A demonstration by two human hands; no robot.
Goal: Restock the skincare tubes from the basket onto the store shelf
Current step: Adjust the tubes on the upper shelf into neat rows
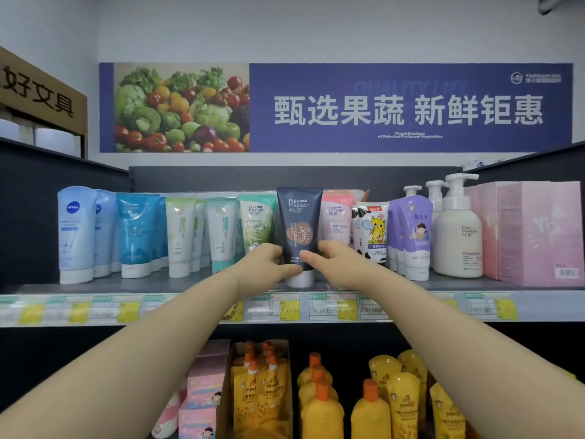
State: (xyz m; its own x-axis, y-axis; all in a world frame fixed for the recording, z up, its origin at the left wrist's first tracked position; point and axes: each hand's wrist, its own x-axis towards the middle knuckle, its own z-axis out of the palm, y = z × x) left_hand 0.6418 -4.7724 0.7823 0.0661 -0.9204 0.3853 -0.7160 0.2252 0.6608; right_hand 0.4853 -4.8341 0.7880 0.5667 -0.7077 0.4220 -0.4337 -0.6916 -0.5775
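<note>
A dark navy skincare tube (299,221) with a white cap stands cap-down on the top shelf (177,285), between a green tube (257,224) and a pink tube (336,217). My left hand (269,264) grips its lower left side. On its lower right side, my right hand (329,259) holds it with the thumb across the front. Several more tubes line the shelf to the left, blue (136,232) and white-green (180,236). The basket is not in view.
White and purple pump bottles (457,229) and pink boxes (538,232) fill the shelf's right end. Price labels (275,307) run along the shelf edge. Yellow bottles (370,413) and pouches (262,388) sit on the lower shelf. A fruit banner (335,107) hangs above.
</note>
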